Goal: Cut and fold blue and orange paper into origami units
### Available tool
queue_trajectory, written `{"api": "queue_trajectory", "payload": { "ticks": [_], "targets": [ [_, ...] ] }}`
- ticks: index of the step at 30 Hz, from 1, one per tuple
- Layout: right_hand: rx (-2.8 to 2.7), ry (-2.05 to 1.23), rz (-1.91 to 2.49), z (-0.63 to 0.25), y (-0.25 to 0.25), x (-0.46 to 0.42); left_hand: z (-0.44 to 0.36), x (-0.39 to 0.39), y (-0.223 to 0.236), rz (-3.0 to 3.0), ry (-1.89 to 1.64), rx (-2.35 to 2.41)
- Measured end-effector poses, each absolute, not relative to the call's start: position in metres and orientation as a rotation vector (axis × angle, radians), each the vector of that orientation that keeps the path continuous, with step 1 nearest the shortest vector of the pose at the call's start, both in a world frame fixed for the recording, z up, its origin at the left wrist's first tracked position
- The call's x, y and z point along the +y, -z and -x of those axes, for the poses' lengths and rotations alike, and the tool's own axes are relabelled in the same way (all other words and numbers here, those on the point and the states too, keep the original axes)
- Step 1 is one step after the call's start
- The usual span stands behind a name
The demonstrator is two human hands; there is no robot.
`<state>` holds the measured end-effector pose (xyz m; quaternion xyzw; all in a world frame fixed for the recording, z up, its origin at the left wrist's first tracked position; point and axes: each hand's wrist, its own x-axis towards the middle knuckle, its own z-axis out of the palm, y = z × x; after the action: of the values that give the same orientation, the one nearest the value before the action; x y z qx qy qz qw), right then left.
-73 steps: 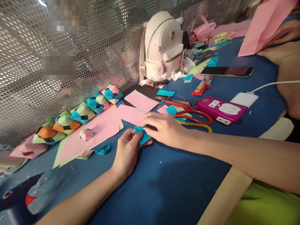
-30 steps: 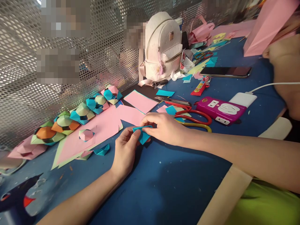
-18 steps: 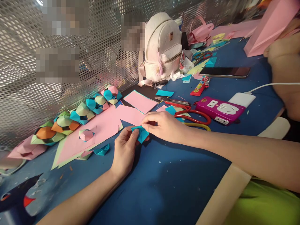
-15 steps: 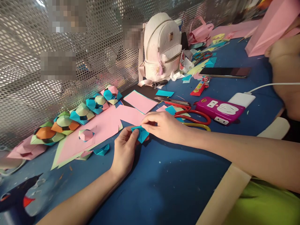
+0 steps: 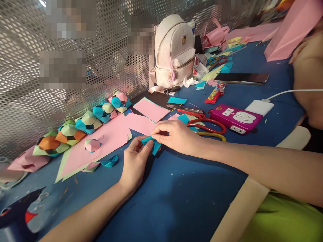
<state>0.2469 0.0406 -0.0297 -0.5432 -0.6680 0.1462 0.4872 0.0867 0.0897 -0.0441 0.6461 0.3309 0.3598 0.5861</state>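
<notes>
- Folded blue paper (image 5: 155, 146) sits at the middle of the scene, over the blue desk (image 5: 191, 201), pinched in both your hands.
- Your left hand (image 5: 136, 157), at 8 o'clock to it, clamps it under the thumb.
- Your right hand (image 5: 178, 136), at 2 o'clock, nips its upper edge between thumb and fingertips.
- Farther off, a magenta box (image 5: 236, 117) lies between 2 and 3, a white backpack (image 5: 174, 50) stands past 12, and paper balls (image 5: 88, 118) line up around 10.

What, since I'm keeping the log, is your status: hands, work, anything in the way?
Left hand pinching small folded blue paper. Right hand pinching its upper edge. Red-handled scissors beside right hand, apart from the paper.
</notes>
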Motion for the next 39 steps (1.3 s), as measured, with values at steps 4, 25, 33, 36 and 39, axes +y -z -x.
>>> {"api": "queue_trajectory", "payload": {
  "ticks": [4,25,33,36,39],
  "targets": [
    [-1.667,-0.337,1.281,-0.245,0.028,0.039,-0.088,0.089,0.042,-1.518,-0.850,0.824],
    [-1.610,-0.429,1.399,-0.246,0.022,0.039,-0.085,0.091,0.043,-1.532,-0.854,0.828],
    [-1.543,-0.512,1.473,-0.247,0.021,0.038,-0.089,0.090,0.041,-1.381,-0.874,0.773],
    [-1.570,-0.445,1.458,-0.248,0.022,0.040,-0.088,0.089,0.041,-1.385,-0.874,0.749],
    [-1.608,-0.352,1.440,-0.248,0.024,0.040,-0.086,0.090,0.042,-1.431,-0.865,0.767]
  ]
}}
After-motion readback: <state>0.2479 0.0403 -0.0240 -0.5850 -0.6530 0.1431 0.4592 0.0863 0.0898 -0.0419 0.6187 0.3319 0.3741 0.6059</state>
